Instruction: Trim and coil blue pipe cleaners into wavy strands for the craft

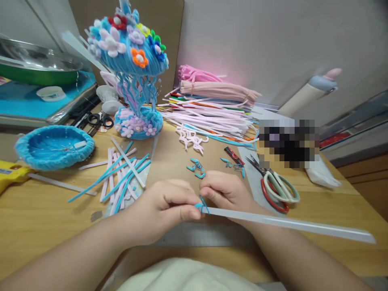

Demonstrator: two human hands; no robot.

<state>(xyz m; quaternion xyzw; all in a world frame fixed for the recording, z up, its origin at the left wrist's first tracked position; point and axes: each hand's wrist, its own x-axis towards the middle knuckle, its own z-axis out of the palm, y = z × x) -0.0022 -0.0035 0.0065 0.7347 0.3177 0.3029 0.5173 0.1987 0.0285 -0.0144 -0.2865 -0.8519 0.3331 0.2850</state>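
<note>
Left hand [163, 210] pinches blue pipe cleaner [201, 204] against end of clear stick [281, 223]; right hand [226, 192] closed, gripping same spot (low over table [39, 218]). Scissors [277, 188] just beside right hand.

A light wooden table [45, 218] fills the foreground. Behind the table rises a plain pale grey wall [273, 44], lit softly and evenly. A brown cardboard panel [169, 24] leans against the wall, at the table's far edge.
</note>
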